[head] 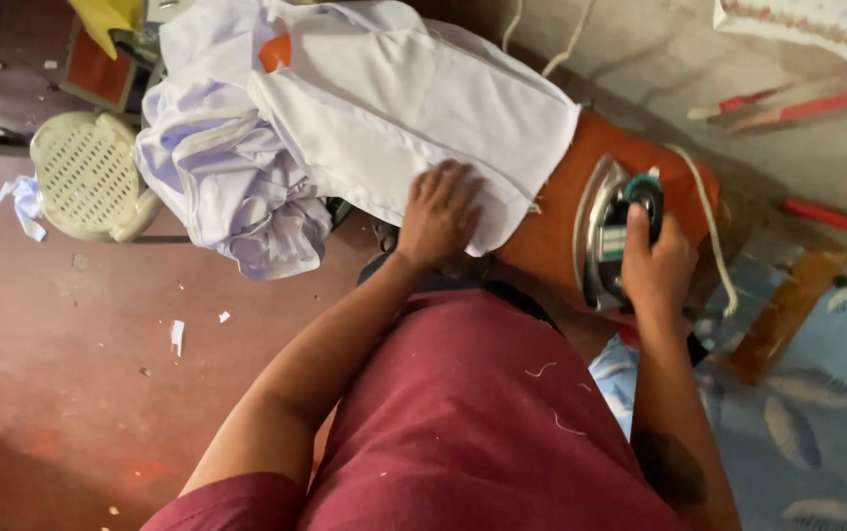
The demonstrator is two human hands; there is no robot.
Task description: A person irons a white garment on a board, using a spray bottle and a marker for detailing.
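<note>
A white cloth piece (414,98) lies spread over an orange padded board (556,221). My left hand (438,211) presses flat on the cloth near its lower edge, fingers spread. My right hand (655,265) grips the handle of a metal electric iron (605,231) that rests on the bare orange board, just right of the cloth. A pale cord (709,221) runs from the iron. A bunched pile of white garments (222,177) hangs off the board's far end.
A cream perforated plastic stool (89,177) stands on the reddish floor (79,374), with paper scraps around it. A blue patterned mat (817,423) lies at the right. A wooden frame piece (787,310) and red sticks (832,216) lie near the wall.
</note>
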